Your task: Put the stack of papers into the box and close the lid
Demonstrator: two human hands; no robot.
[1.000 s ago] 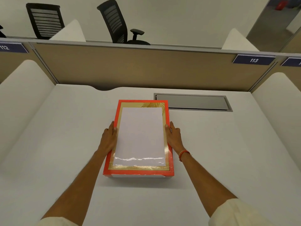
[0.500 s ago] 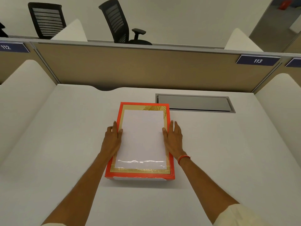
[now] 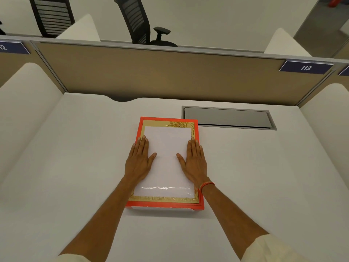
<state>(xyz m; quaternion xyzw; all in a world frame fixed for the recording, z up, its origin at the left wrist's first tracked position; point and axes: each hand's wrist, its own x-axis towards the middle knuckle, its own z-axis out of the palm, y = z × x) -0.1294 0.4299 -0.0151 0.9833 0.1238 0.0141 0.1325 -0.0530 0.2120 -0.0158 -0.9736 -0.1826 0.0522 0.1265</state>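
A flat box lies in the middle of the white desk, with its orange-red lid sitting on it. The lid has a gold border and a glossy white centre panel. My left hand lies flat, palm down, on the lid's left side. My right hand, with an orange thread at the wrist, lies flat on the lid's right side. Both hands hold nothing. No stack of papers is in sight; the lid hides the inside of the box.
A grey recessed cable hatch sits in the desk just behind and right of the box. A tan partition closes the back, and white dividers flank both sides. Black office chairs stand beyond.
Both hands have moved from gripping the lid's side edges to lying flat on top of it. The box has stayed in place.
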